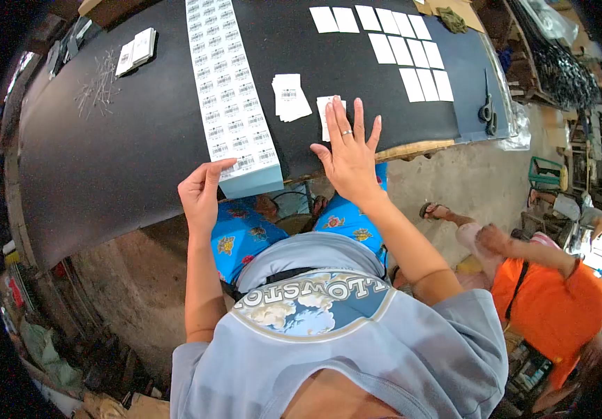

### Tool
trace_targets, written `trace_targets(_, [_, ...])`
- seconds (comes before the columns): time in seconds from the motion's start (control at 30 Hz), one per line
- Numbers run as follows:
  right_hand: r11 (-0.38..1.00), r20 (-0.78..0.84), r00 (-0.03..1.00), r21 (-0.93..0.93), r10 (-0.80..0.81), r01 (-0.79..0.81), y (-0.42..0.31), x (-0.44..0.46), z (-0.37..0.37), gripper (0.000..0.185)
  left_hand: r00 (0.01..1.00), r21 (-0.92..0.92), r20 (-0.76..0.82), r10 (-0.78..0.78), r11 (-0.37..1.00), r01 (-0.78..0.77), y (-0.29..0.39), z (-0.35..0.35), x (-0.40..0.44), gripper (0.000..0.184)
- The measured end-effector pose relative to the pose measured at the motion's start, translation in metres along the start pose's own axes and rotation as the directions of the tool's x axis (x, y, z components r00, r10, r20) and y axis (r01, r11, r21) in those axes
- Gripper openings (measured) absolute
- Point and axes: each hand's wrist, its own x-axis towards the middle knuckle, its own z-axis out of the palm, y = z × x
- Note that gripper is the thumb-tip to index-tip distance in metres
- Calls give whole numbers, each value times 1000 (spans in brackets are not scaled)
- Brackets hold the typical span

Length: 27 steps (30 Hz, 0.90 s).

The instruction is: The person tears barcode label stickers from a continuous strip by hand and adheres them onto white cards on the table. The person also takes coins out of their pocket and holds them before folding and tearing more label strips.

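A long sheet of barcode labels point(227, 91) runs down the black table point(140, 140), its blue-grey backing point(252, 183) showing at the front edge. My left hand point(203, 192) pinches the sheet's lower left corner between thumb and index finger. Spread and flat, my right hand point(351, 150) lies over a white card point(323, 119), its fingers covering much of it; a ring is on one finger. Between the sheet and that card sits a small stack of white cards point(292, 101), the top one bearing a barcode label.
Rows of white cards point(383, 50) lie at the back right, with black scissors point(487, 112) beyond them. More cards point(135, 52) and thin strings point(98, 87) are at the left. A person in orange point(552, 300) is at the right.
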Motion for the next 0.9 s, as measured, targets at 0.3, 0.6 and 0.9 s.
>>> trace_targets(0.3, [1000,48,999,5,13,-14,-2,1,-4,68,1000,19,-7,-15,1000,15,3,1,1,30])
trace_targets(0.6, [999,75,997,32,18,-20,-4,2,-9,67,1000,22,8,-10,1000,10,4,-1,0,29])
trace_targets(0.9, [999,78,997,32,13,-16,-4,2,-7,68,1000,12,9,0,1000,0,1,-1,1,29])
